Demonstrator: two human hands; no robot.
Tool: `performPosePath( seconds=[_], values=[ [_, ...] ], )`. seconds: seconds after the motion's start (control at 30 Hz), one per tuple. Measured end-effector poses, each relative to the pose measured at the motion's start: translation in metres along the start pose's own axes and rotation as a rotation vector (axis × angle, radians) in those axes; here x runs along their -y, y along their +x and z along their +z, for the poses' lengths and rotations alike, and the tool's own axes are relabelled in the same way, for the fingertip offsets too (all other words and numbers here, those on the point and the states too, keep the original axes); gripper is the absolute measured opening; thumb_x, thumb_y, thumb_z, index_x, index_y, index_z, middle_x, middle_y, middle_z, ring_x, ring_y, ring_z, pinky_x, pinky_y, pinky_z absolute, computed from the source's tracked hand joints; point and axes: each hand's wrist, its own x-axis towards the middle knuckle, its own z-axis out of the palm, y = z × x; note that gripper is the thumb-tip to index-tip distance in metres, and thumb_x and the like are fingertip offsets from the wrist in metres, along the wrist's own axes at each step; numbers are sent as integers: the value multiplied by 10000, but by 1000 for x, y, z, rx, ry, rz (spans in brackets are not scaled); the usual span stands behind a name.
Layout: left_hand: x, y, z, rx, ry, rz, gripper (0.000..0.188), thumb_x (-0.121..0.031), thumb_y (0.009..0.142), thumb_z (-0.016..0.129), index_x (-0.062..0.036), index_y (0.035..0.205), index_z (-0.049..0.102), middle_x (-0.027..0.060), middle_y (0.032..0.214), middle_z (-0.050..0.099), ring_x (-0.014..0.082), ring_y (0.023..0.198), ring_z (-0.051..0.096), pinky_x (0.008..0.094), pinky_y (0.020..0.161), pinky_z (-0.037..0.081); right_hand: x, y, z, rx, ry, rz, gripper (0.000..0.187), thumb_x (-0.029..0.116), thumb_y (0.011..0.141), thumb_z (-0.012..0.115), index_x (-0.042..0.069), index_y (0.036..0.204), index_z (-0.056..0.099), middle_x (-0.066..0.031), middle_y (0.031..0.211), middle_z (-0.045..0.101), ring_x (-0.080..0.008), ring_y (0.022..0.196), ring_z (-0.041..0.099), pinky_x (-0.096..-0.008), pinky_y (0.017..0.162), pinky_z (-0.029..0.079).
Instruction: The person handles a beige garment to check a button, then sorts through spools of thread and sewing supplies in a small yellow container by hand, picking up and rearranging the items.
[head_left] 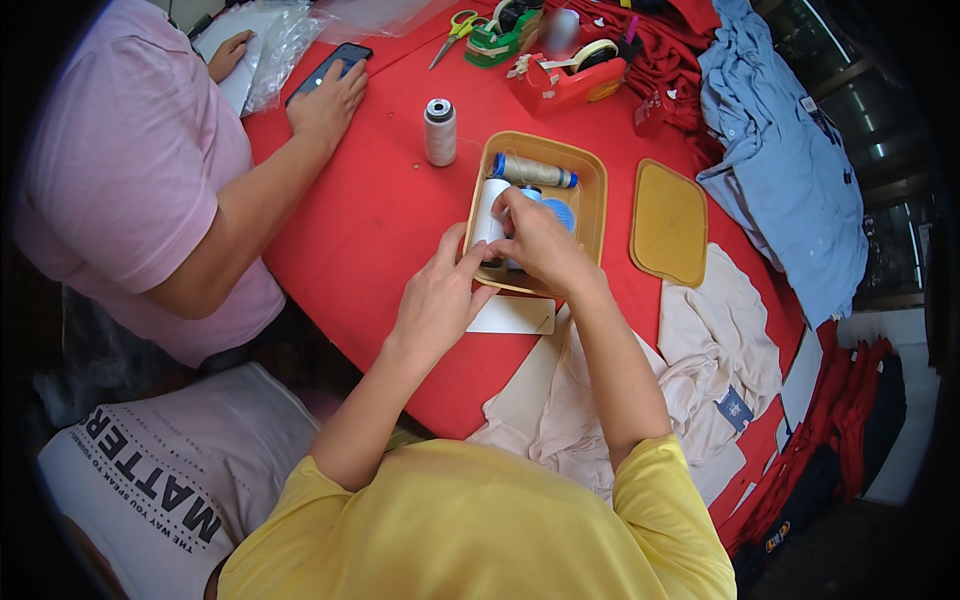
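A yellow plastic box (pixel 597 212) without its lid stands in front of me on the red cloth. Inside lie a white thread spool (pixel 487 212), a beige thread spool with blue ends (pixel 537 171) and a round blue item (pixel 560 213). My right hand (pixel 545 245) reaches into the box, its fingers curled closed at the white spool; the palm side is hidden. At the near left corner, my left hand (pixel 437 305) is closed around the box's edge, its fingertips close to the right hand's. Beyond the box stands an upright grey-white thread cone (pixel 440 133).
Right of the box lies a yellow lid (pixel 668 222). Pale garments (pixel 700 330) and a white card (pixel 513 316) lie nearer me. Tape dispensers (pixel 570 85), scissors (pixel 457 35) and blue clothing (pixel 780 150) are farther off. At left, another person's hand (pixel 330 100) rests on a phone (pixel 325 72).
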Motion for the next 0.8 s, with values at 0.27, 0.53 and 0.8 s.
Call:
performPosePath(
  seconds=[0.27, 0.53, 0.8],
  values=[
    [4, 4, 1, -8, 50, 5, 392, -192, 744, 749, -64, 1088, 611, 162, 1262, 471, 314, 906, 641, 422, 735, 544, 1, 3, -5, 2, -98, -35, 563, 124, 715, 757, -28, 1181, 480, -195, 881, 606, -350, 846, 614, -408, 741, 476],
    [0, 6, -3, 19, 54, -46, 428, -195, 726, 763, -47, 1106, 632, 157, 1256, 485, 310, 894, 647, 418, 731, 544, -8, 10, -9, 58, -123, -21, 564, 171, 726, 763, -9, 1185, 489, -177, 840, 624, -342, 816, 619, -409, 701, 474],
    [-6, 4, -10, 35, 90, -77, 519, -255, 718, 772, -9, 1142, 600, 164, 1324, 437, 345, 1085, 552, 445, 873, 484, -24, 10, -44, -233, -43, -37, 348, 146, 774, 707, 12, 1082, 614, -162, 899, 646, -325, 811, 625, -388, 729, 488]
  ],
)
